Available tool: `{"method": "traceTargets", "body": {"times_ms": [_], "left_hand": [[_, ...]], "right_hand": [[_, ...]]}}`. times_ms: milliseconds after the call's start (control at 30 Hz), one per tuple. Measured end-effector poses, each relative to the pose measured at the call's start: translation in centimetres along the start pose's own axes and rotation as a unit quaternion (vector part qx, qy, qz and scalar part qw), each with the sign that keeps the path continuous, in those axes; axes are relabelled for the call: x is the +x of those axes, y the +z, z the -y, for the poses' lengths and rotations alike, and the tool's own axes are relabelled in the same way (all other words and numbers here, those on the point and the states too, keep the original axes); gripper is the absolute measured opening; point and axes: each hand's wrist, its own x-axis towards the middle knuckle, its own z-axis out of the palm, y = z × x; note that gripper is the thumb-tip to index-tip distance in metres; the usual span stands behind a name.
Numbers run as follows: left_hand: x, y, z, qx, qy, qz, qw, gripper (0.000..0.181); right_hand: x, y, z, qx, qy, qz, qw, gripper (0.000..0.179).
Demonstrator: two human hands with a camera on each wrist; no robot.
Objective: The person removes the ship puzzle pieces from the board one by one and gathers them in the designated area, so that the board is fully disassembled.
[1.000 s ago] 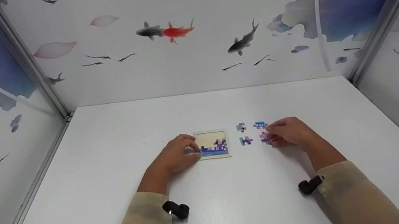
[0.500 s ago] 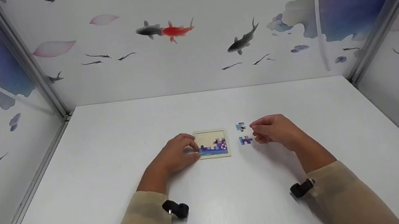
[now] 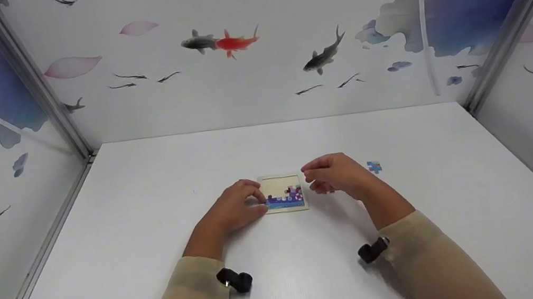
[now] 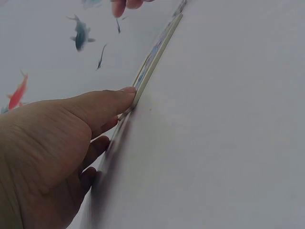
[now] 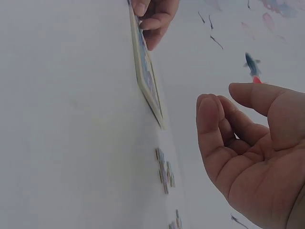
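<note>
A small square jigsaw puzzle tray [image 3: 288, 210] with a pale rim lies flat on the table, its near part filled with joined blue and purple pieces and its far part bare wood. My left hand [image 3: 240, 204] grips its left side; in the left wrist view the thumb [image 4: 125, 95] presses on the rim. Just right of the tray hovers my right hand [image 3: 337, 175], thumb and index finger apart and nothing between them in the right wrist view. Beneath it, puzzle pieces [image 5: 164, 171] lie on the table, mostly hidden from the head view.
A blue jigsaw piece [image 3: 374, 166] lies to the right, beyond the right wrist. White panels [image 3: 256, 81] with painted fish enclose the white table [image 3: 152, 167] at the back and sides. Each wrist wears a black camera [image 3: 236, 281].
My right hand has moved left, from the right-hand pieces to beside the tray. A blue piece now shows where the hand was. The left hand keeps its hold on the tray.
</note>
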Motion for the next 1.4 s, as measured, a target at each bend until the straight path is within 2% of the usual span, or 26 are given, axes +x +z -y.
{"method": "traceTargets", "body": {"times_ms": [233, 333, 567, 733, 1067, 1400], "left_hand": [[0.0, 0.1, 0.0, -0.005, 0.006, -0.002, 1.0000, 0.017], [0.0, 0.1, 0.0, -0.004, 0.005, -0.005, 1.0000, 0.016], [0.1, 0.0, 0.2, -0.005, 0.031, 0.000, 0.9995, 0.012], [0.0, -0.1, 0.1, -0.011, 0.024, 0.001, 0.9996, 0.012], [-0.1, -0.1, -0.1, -0.005, 0.012, 0.001, 0.9999, 0.012], [-0.1, -0.1, 0.0, -0.005, 0.019, -0.004, 0.9998, 0.011]], "right_hand": [[0.7, 1.5, 0.9, -0.013, 0.008, -0.001, 0.9999, 0.036], [1.1, 1.7, 0.5, 0.001, 0.009, -0.002, 1.0000, 0.033], [1.6, 2.0, -1.0, 0.006, 0.030, -0.005, 0.9995, 0.029], [1.8, 2.3, -1.4, -0.011, 0.047, -0.010, 0.9988, 0.028], [1.4, 2.7, -1.2, -0.008, 0.060, -0.007, 0.9982, 0.030], [1.5, 2.6, -1.6, 0.007, 0.046, 0.013, 0.9988, 0.029]]}}
